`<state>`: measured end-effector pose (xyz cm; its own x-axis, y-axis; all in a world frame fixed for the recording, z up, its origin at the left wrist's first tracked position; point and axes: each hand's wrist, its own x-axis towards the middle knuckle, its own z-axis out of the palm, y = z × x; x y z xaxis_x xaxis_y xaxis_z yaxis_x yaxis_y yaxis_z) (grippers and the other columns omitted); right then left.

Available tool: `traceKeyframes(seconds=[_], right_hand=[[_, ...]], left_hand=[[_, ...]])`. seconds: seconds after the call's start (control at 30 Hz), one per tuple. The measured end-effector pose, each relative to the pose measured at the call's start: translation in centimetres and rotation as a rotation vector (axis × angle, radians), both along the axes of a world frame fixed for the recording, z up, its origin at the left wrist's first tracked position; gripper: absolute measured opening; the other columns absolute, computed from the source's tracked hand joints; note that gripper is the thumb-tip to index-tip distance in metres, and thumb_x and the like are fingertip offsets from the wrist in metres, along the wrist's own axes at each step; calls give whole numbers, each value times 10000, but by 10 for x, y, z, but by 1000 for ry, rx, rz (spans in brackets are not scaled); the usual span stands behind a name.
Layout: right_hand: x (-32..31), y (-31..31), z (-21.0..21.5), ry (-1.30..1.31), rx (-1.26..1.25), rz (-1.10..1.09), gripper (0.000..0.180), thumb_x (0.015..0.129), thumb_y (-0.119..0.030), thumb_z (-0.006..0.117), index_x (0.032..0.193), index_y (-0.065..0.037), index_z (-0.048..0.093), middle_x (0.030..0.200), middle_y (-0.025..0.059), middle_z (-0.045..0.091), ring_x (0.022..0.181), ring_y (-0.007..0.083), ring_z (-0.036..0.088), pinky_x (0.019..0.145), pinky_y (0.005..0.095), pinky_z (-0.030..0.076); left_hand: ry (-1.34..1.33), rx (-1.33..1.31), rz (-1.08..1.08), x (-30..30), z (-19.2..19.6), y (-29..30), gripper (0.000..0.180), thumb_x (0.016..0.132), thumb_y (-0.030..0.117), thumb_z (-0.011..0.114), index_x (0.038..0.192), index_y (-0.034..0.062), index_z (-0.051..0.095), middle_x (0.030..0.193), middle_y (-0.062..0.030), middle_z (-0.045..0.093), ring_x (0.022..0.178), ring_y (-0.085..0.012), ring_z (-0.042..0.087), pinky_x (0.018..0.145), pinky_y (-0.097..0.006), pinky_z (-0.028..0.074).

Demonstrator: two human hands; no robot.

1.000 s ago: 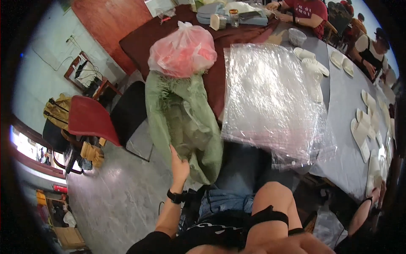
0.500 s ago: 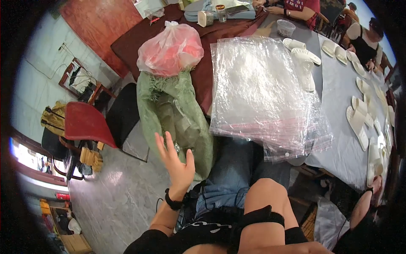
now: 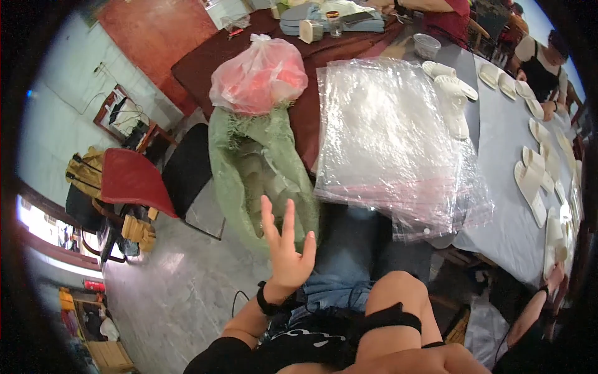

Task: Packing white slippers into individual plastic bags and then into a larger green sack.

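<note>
My left hand (image 3: 289, 258) is raised with its fingers spread and nothing in it, a black band round the wrist. Just beyond it gapes a green woven sack (image 3: 227, 162), with clear plastic inside. A tied bag of pink things (image 3: 260, 76) rests at the sack's far end. To the right, clear plastic bags (image 3: 383, 124) lie stacked on the table, some with pinkish edges. My right arm is bent up close at the bottom, a black strap round it; the fingers of my right hand are hidden.
White slippers (image 3: 529, 187) line the grey-covered table (image 3: 498, 143). A co-worker's hand (image 3: 555, 275) touches one at the right edge; other people sit farther off. A clear tub (image 3: 427, 45) and a jar (image 3: 334, 23) stand at the back. A red chair (image 3: 134, 181) is at left.
My left hand has moved to the right and slightly nearer, still spread. The whole view has shifted a little. At the back, the person in red has moved.
</note>
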<state>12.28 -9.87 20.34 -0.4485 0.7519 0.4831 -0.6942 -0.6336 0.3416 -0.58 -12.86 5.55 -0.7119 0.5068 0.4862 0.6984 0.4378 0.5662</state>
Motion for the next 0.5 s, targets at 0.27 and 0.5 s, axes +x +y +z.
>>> traceKeyframes(seconds=[0.27, 0.5], right_hand=[[-5, -7, 10, 14, -34, 86, 349, 954, -367, 402, 1019, -77, 583, 990, 153, 634, 888, 253, 608, 797, 403, 456], [-4, -1, 13, -56, -48, 31, 356, 953, -373, 400, 1025, -77, 585, 985, 156, 636, 879, 252, 611, 796, 402, 457]], left_hand=[[22, -12, -47, 4, -1, -3, 636, 793, 81, 585, 1374, 11, 335, 1465, -277, 60, 1339, -427, 162, 1063, -478, 195], [16, -31, -63, 5, 0, -3, 633, 790, 87, 582, 1372, 20, 343, 1466, -268, 54, 1337, -421, 172, 1061, -497, 184]])
